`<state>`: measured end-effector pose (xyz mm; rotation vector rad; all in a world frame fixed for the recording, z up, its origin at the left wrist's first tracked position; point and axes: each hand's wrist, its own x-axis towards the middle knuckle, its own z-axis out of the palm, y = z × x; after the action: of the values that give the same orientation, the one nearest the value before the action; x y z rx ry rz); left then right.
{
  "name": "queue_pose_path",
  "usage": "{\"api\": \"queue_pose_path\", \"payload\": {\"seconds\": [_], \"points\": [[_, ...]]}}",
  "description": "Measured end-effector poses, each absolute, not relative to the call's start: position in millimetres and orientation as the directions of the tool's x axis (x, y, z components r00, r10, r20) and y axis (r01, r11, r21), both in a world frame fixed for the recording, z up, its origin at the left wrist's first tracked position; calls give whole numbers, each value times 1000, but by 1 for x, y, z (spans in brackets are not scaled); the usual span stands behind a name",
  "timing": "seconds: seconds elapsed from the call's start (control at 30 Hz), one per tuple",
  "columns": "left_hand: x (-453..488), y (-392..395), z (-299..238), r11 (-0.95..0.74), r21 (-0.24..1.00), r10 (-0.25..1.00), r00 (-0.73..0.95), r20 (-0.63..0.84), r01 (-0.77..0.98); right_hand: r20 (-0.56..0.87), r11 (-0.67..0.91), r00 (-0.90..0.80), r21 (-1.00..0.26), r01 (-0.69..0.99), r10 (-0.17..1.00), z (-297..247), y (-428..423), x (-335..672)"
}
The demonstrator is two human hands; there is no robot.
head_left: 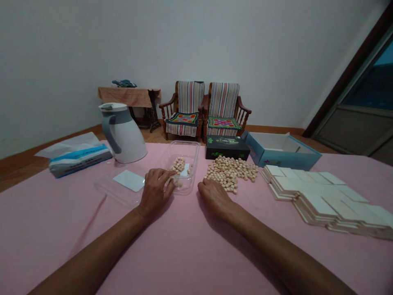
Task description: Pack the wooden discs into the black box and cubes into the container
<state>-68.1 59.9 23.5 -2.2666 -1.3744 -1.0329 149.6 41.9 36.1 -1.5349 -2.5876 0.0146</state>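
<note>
Left hand: The fingers are bent at the near left side of the clear tub, with thumb and forefinger set apart; whether the wall or a piece is pinched cannot be made out.
Right hand: The fingers are curled in at the near left edge of the loose pile; the tips are hidden, so it cannot be told whether anything is grasped.
Round pieces: A small cluster is held in the tub; the larger, loose pile is spread on the pink cloth, to the right of the tub.
Tub handling: The thin wall is best steadied lightly, as it could be flexed or tipped by a hard press.
Piece handling: Small, round pieces could easily be rolled away; a gentle fingertip pinch, kept low over the cloth, is advised.
Clearance: Knuckles are best kept off the black box just behind the pile and the stacked pale tiles at its right.
</note>
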Motion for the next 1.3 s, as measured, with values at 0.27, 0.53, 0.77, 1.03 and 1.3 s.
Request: {"api": "queue_pose_path", "payload": {"seconds": [0.27, 0.53, 0.77, 1.03, 1.3], "points": [[-68, 60, 20, -506, 115, 645, 286, 709, 855, 363, 473, -338, -402, 784, 868, 72, 66, 165], [-67, 59, 20, -512, 125, 648, 287, 705, 850, 379, 461, -301, -460, 759, 875, 70, 71, 167], [-66, 57, 20, -499, 128, 652, 274, 707, 857, 160, 414, -385, -235, 880, 909, 51, 66, 161], [-67, 57, 20, -503, 128, 653, 279, 704, 855, 134, 460, -441, -197, 866, 887, 44, 66, 159], [-65, 58, 19, -526, 128, 633, 286, 719, 841, 509, 553, -238, -663, 504, 827, 86, 73, 177]]}}
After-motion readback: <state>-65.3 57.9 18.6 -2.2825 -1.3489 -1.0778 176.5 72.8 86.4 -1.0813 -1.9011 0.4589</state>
